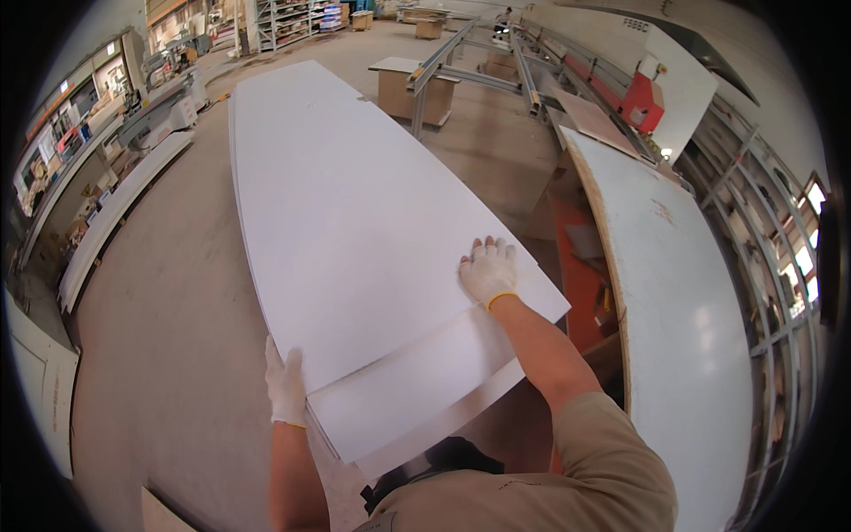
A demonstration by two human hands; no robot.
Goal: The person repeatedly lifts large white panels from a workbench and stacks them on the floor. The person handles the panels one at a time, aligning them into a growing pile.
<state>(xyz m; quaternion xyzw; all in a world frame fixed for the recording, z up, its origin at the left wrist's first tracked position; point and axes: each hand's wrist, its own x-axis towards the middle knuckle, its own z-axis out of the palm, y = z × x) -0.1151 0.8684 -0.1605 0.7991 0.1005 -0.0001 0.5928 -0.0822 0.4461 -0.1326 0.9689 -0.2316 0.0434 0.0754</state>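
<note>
A long white panel lies on a stack of similar boards in front of me. Its near edge is set back, so a strip of the white board beneath shows closer to my body. My left hand, in a white glove, is at the stack's left edge, thumb on the upper side and fingers along the outside; their undersides are hidden. Pressed flat on the top panel near its right edge is my right hand. Its glove leaves fingertips bare, and the fingers are stretched out.
To the right stands a large table with a pale top and a worn edge, with an orange-red surface below. Metal rails and a machine with a red box are beyond. Long boards lie at left.
</note>
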